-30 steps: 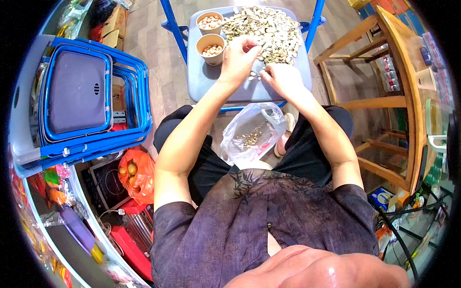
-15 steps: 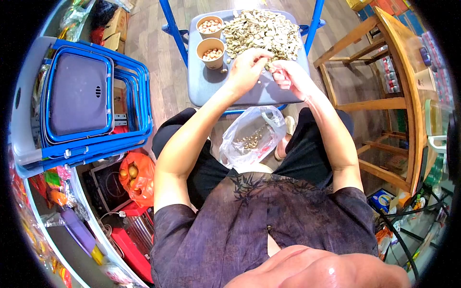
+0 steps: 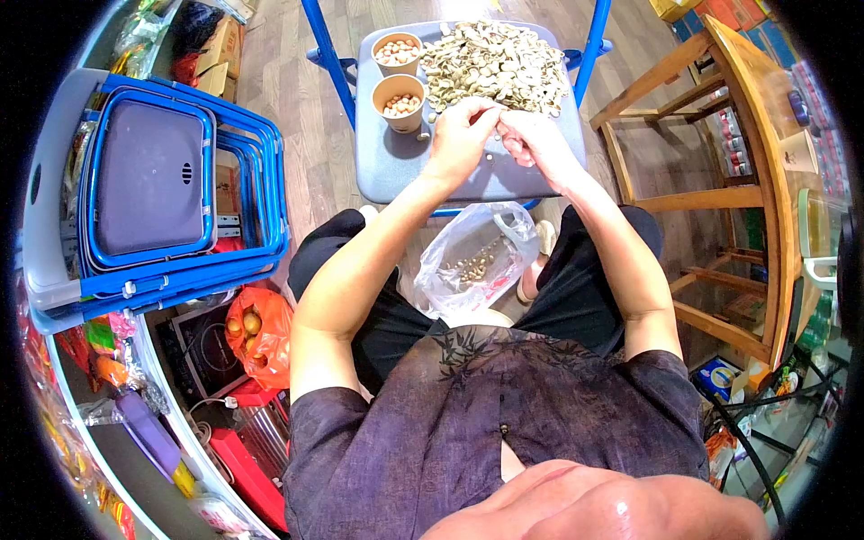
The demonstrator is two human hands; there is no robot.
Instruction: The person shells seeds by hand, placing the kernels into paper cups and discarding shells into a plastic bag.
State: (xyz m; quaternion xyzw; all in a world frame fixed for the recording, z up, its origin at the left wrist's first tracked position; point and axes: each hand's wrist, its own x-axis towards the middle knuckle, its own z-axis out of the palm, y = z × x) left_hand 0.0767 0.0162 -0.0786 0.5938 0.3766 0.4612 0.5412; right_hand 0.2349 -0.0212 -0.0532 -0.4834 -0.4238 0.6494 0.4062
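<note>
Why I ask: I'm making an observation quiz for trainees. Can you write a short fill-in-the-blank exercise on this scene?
1. On the seat stand ____ cups.
2. In the picture, the heap lies to the ____ of the cups.
3. The hand nearer the cups is the person's ____ one.
4. The frame of the seat is coloured ____.

Missing words: two; right; left; blue.

Over here, blue-framed chairs stand stacked near an orange bag beside a black hotplate; opposite, there's a wooden table
</note>
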